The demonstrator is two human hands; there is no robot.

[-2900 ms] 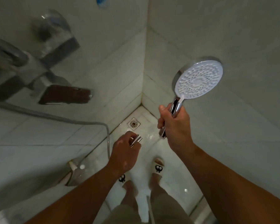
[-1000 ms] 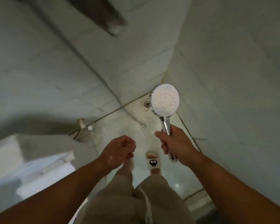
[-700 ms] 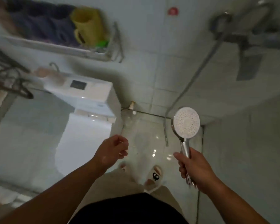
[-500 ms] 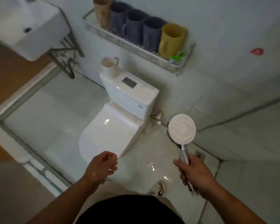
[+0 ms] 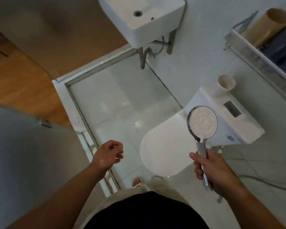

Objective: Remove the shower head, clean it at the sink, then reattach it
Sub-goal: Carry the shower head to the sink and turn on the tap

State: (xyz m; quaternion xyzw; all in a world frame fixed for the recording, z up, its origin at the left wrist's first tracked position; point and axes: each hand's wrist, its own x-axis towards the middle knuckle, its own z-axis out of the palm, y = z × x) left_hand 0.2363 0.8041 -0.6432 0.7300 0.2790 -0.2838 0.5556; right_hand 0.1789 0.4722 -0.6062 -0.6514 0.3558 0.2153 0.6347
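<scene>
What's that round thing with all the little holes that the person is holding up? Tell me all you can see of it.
It is a handheld shower head. It has a round white spray face dotted with small nozzles and ringed in shiny chrome, on a slim chrome handle. No hose shows at the handle's lower end. It is held roughly upright, with the face toward the camera and the handle pointing down. The right hand grips the handle with its fingers curled round it, and nothing else touches it. In the picture it shows against the white toilet.
</scene>
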